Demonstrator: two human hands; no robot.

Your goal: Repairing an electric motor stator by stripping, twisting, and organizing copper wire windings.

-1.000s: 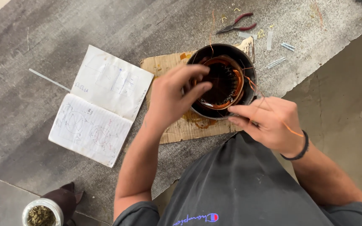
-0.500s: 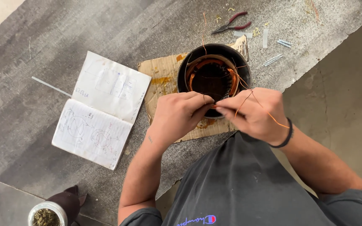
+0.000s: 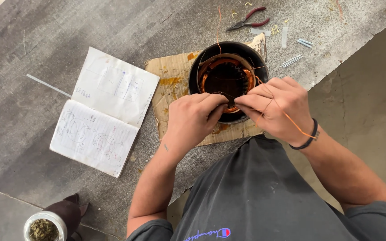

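Hands meet over the near rim of a round black motor shell (image 3: 246, 53) wound with copper wire (image 3: 206, 71), which sits on a scrap of cardboard (image 3: 170, 85) on the grey floor. The left hand (image 3: 193, 120) and the right hand (image 3: 273, 109) each pinch a thin strand, fingertips nearly touching (an orange strand (image 3: 291, 120) trails across the right wrist). An open notebook (image 3: 103, 111) lies to the left, red-handled pliers (image 3: 251, 18) beyond the shell.
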